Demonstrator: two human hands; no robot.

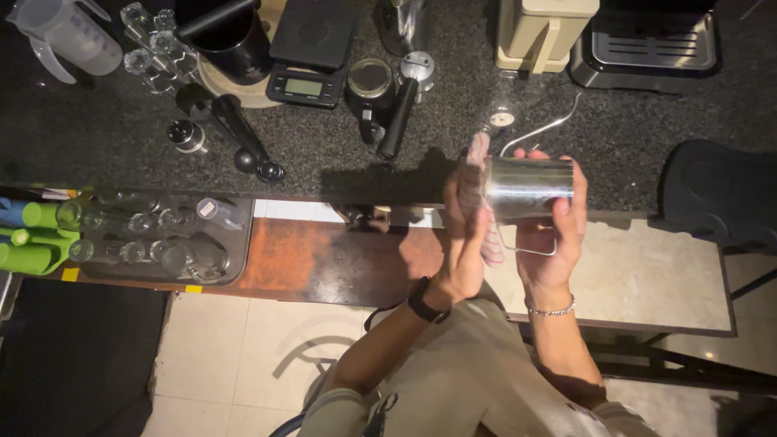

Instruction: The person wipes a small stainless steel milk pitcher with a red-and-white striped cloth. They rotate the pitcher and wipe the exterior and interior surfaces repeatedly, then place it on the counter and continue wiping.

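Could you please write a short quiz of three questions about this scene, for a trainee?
1. Which hand grips the steel pitcher?
2. True or false: the left hand presses a striped cloth against the open end of the pitcher.
3. What lies on the dark counter nearest the digital scale: (a) a portafilter, (b) a green bottle, (c) a plate?

Key
1. The right hand; it holds the pitcher on its side above the counter edge.
2. True.
3. (a); the portafilter lies just to the right of the scale.

Black scale's (pixel 312 50) pale rectangular screen (pixel 303 86), counter's far side
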